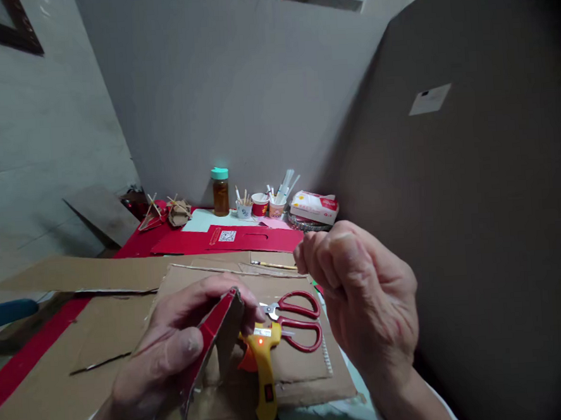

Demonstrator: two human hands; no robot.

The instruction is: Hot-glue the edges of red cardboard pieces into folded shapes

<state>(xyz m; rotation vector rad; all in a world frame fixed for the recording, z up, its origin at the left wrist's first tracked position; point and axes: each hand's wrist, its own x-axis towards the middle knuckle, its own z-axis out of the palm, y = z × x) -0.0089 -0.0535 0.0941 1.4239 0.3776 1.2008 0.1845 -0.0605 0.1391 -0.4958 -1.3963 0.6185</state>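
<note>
My left hand [160, 344] grips a folded piece of cardboard [214, 325], red on one face and plain brown on the other, thumb on the red side and fingers behind. My right hand [361, 287] is raised to the right of it, apart from the cardboard, with its fingers curled into a fist; whatever might be inside them is hidden. Between the hands, a yellow hot glue gun [265, 369] with a glowing red light lies on a cardboard sheet [299, 367]. Beyond its nozzle rest red-handled scissors [299, 316], their blades partly covered by my left hand.
A thin paintbrush [274, 265] lies behind the scissors; a dark thin stick [100, 363] lies at left. Along the back stand a teal-lidded jar [220, 194], small cups of sticks [260, 205] and a tissue pack [314, 206]. Grey partitions [254, 97] rise behind and at right.
</note>
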